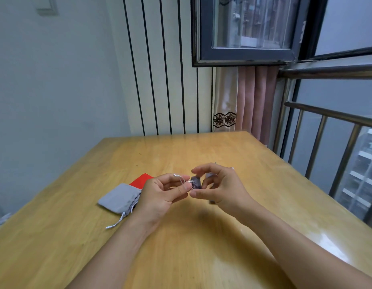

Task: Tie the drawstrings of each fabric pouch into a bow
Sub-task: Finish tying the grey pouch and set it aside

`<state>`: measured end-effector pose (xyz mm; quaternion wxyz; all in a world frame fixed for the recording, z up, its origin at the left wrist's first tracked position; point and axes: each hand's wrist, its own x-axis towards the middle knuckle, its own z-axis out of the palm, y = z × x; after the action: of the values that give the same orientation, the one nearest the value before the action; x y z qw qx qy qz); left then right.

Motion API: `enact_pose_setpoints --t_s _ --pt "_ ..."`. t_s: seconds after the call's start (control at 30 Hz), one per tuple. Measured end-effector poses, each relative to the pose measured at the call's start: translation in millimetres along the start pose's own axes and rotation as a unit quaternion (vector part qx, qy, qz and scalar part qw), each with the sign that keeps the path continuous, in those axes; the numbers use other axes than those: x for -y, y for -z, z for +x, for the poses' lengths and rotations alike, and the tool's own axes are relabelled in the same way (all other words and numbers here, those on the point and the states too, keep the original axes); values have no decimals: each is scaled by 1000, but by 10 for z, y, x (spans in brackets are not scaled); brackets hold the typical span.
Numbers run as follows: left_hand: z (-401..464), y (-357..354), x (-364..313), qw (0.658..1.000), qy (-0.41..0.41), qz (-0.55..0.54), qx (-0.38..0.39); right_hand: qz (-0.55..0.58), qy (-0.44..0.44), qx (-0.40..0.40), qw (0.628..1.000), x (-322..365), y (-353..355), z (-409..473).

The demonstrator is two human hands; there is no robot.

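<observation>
I hold a small purple pouch [195, 183] above the wooden table [201, 236], between both hands, near the table's middle. My left hand [160, 195] has its fingers curled, with thumb and forefinger pinching a white drawstring [182, 178] that loops up over the fingers at the pouch's left side. My right hand [220, 186] has its fingers arched over the pouch and its thumb below, gripping the gathered fabric; most of the pouch is hidden behind this hand, and I cannot tell whether a knot exists. A grey pouch [120, 198] lies flat on the table just left of my left wrist, its white cord [118, 221] trailing loose toward the near edge. A red pouch [141, 180] lies just beyond the grey one, partly covered by it and by my left hand.
</observation>
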<state>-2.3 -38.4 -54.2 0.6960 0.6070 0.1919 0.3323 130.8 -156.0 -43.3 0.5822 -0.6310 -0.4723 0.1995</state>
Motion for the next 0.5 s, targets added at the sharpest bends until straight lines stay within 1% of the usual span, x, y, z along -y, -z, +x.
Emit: enact_pose_setpoints --t_s 0.13,0.27,0.37,0.5 --pt "-17 33 -57 997 -29 65 18 -32 -9 49 998 -37 40 23" --pt "-1 42 -34 987 -67 147 -15 -28 -15 24 999 -77 31 22" --pt "6 17 18 966 -118 227 -49 -43 -16 11 999 -112 7 36" --pt "-29 -15 63 925 -194 317 -81 -52 -24 41 997 -117 -55 26"
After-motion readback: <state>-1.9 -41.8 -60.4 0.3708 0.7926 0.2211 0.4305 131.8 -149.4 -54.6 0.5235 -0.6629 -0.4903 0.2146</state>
